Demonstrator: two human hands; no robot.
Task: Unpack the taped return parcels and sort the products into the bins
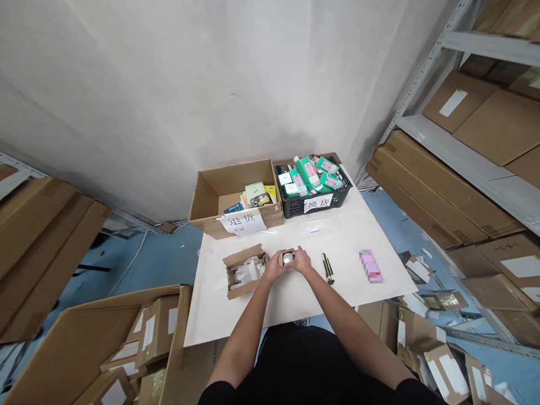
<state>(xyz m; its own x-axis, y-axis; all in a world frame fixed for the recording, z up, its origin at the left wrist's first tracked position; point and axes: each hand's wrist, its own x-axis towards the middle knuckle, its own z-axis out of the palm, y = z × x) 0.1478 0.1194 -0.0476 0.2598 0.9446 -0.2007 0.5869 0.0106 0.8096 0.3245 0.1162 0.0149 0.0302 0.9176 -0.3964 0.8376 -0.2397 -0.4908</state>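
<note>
Between both hands, above the middle of the white table (291, 306), is a small round item with a shiny silver top (288, 259). My left hand (274, 266) closes around its left side, and my right hand (301, 261) grips the right side. Its lower part is hidden by my fingers. Just left of my left hand lies an opened small cardboard box (240, 291) with crumpled white plastic wrapping (250, 271) inside. A black and yellow utility knife (328, 269) rests to the right of my right hand.
At the table's back stand a large cardboard box (206, 194) with several small packs and a black basket (295, 209) of green and pink boxes. A blurred pink item (371, 266) lies at right. Parcels fill a carton (97, 320) at lower left; shelves (464, 140) stand right.
</note>
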